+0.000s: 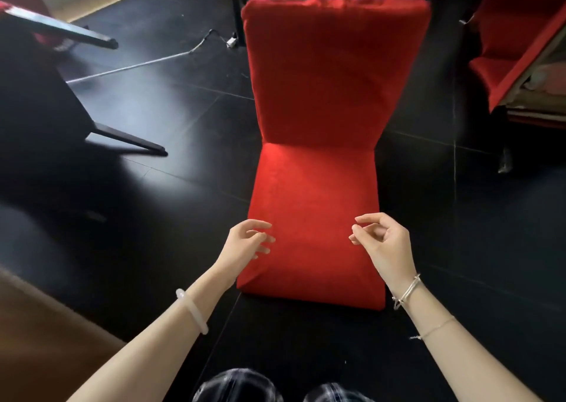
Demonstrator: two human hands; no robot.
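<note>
A chair in a red fabric cover (318,144) stands on the dark floor straight ahead, its back upright and its seat toward me. My left hand (245,242) hovers at the seat's front left edge with loosely curled fingers and holds nothing. Over the seat's front right part, my right hand (382,239) hangs with relaxed, curled fingers, thumb and forefinger near each other, and I see nothing between them. A white bangle circles my left forearm and thin bracelets my right wrist.
A black metal frame (101,135) with angled legs stands at the left. More red-covered furniture (517,43) is stacked at the right. A white cable (147,63) runs across the glossy dark tile floor (159,193). A brown surface (46,340) fills the lower left corner.
</note>
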